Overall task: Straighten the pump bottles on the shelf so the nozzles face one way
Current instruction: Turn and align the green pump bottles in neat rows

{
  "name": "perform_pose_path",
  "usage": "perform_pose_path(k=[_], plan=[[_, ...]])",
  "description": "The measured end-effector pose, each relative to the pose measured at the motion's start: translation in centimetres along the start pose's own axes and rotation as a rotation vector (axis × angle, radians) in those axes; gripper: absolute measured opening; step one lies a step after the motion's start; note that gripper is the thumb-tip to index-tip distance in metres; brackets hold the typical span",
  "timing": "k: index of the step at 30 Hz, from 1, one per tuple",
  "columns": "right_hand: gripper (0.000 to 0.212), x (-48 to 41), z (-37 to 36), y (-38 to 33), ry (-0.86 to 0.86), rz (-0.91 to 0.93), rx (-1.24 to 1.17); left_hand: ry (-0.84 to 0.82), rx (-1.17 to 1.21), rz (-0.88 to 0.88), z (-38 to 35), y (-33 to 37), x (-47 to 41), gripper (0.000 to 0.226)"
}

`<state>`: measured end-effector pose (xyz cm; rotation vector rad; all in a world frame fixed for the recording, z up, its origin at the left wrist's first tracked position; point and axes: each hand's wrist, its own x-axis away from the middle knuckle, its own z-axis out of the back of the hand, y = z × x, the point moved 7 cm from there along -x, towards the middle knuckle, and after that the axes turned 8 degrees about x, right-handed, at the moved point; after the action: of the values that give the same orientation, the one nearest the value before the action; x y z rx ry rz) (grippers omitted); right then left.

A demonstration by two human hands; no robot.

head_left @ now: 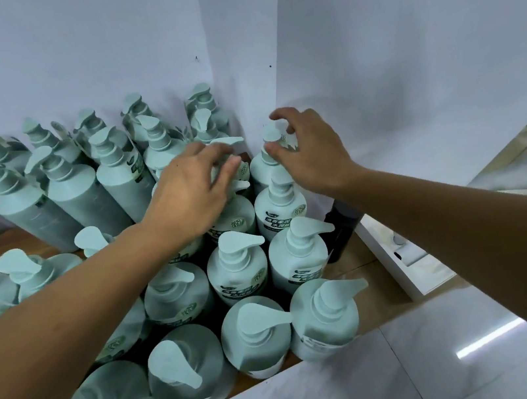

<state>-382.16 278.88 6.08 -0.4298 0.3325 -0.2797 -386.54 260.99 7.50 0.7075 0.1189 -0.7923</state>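
Several pale green pump bottles stand packed on a wooden shelf (353, 274). My left hand (191, 190) reaches over the rows and its curled fingers grip the pump head (229, 142) of a bottle near the back, its nozzle pointing right. My right hand (309, 150) pinches the pump head (272, 134) of the back right bottle (262, 168) from above. The front bottles (256, 335) have nozzles pointing right. One front left bottle (178, 364) has its nozzle pointing towards me.
A white paper wall (405, 56) closes the back and right side of the shelf. A dark bottle (343, 231) stands at the right end of the rows. White boxes (403, 263) lie lower right, above a glossy floor.
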Motion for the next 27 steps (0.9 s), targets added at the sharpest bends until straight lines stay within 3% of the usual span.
perform_pose_path(k=[2, 4, 10, 15, 22, 27], plan=[[0.048, -0.8, -1.4, -0.4, -0.126, 0.023, 0.027, 0.059, -0.013, 0.020, 0.3, 0.1, -1.2, 0.039], [0.048, -1.3, -2.5, -0.7, -0.201, 0.012, 0.067, -0.004, -0.018, 0.070, -0.6, 0.0, -2.4, 0.047], [0.039, -2.0, -2.4, -1.4, -0.152, -0.006, 0.162, -0.092, -0.076, 0.094, -2.2, -0.6, -3.5, 0.055], [0.023, -2.9, -1.2, -1.1, -0.103, 0.053, 0.169, -0.147, -0.089, 0.174, -1.7, -2.9, -4.8, 0.040], [0.017, -3.5, -1.6, -0.1, -0.159, 0.071, 0.077, -0.199, -0.171, 0.116, -2.3, -3.1, -6.0, 0.031], [0.016, -4.0, -1.5, 0.0, -0.292, 0.136, 0.025, -0.168, -0.171, 0.089, -2.4, -3.2, -6.0, 0.030]])
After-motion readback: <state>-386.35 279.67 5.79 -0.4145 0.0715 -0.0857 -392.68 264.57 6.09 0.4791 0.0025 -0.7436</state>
